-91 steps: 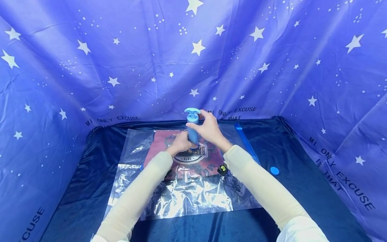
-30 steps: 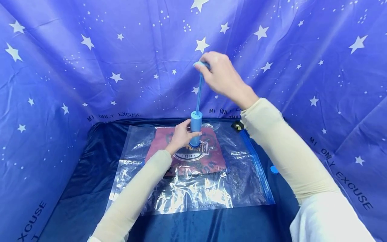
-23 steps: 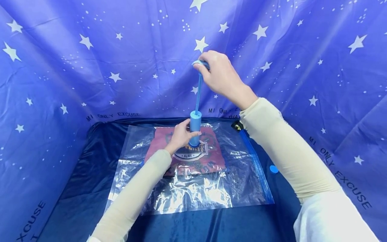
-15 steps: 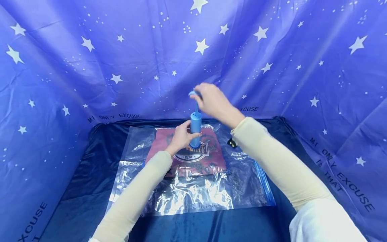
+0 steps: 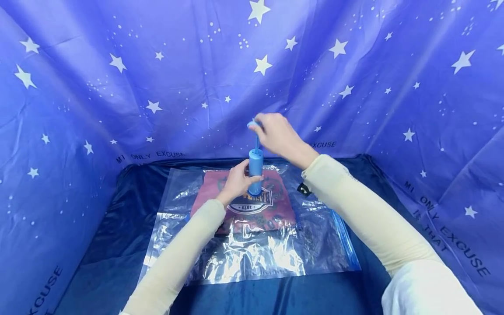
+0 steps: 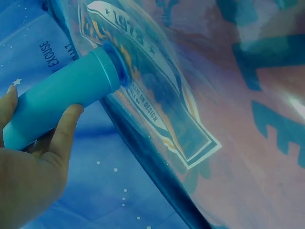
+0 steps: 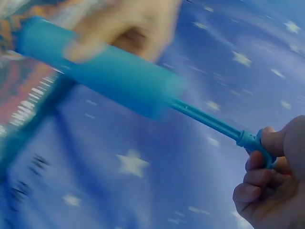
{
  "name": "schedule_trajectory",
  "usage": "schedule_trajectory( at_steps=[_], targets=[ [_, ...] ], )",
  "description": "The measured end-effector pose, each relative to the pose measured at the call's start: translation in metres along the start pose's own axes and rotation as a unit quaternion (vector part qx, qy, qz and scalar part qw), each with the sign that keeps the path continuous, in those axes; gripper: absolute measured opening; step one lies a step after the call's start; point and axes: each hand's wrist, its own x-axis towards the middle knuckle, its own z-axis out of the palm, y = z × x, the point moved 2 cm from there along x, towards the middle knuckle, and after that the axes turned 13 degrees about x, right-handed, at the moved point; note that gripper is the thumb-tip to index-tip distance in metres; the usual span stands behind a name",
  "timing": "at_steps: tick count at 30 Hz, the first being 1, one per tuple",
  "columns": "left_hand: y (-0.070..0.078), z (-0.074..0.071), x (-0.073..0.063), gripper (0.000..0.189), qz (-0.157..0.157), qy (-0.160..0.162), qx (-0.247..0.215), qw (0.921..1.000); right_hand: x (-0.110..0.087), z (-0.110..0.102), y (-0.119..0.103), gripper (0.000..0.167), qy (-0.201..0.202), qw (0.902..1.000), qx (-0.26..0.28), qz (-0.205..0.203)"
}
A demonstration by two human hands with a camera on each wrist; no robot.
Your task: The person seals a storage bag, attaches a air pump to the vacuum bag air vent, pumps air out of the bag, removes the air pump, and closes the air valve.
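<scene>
A blue hand pump point(image 5: 256, 168) stands upright on a clear plastic storage bag point(image 5: 315, 245) that has a folded red printed garment point(image 5: 275, 214) inside. Low on the pump's barrel, my left hand point(image 5: 236, 181) grips it with thumb and fingers curled round. My right hand point(image 5: 279, 133) holds the handle at the top, with part of the rod drawn out of the barrel. In the left wrist view the pump's base point(image 6: 116, 64) meets the bag over the garment's print. The right wrist view shows fingers curled round the pump handle point(image 7: 262, 148), and the barrel is blurred there.
Dark blue cloth point(image 5: 315, 293) covers the table, with a blue starry curtain point(image 5: 197, 78) behind and at both sides. A blue zip strip point(image 5: 344, 240) runs along the bag's right edge. A small black item point(image 5: 303, 189) shows beside the right cuff.
My right hand moved from beside the barrel to the handle, raised it high, then lowered it partway. The left hand stays on the barrel. The blue disc at right is now hidden behind the arm.
</scene>
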Motion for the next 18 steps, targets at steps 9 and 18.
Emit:
schedule_trajectory(
  at_steps=[9,18],
  targets=[
    [-0.003,0.002,-0.005,0.048,-0.005,-0.001,-0.011,0.9999,0.018,-0.043,-0.041,0.027,0.111,0.9906,0.016,-0.078],
    [-0.008,-0.003,-0.002,0.051,0.015,0.001,-0.004,0.9999,-0.008,0.031,0.005,0.023,0.018,0.9996,0.019,-0.008]
  ],
)
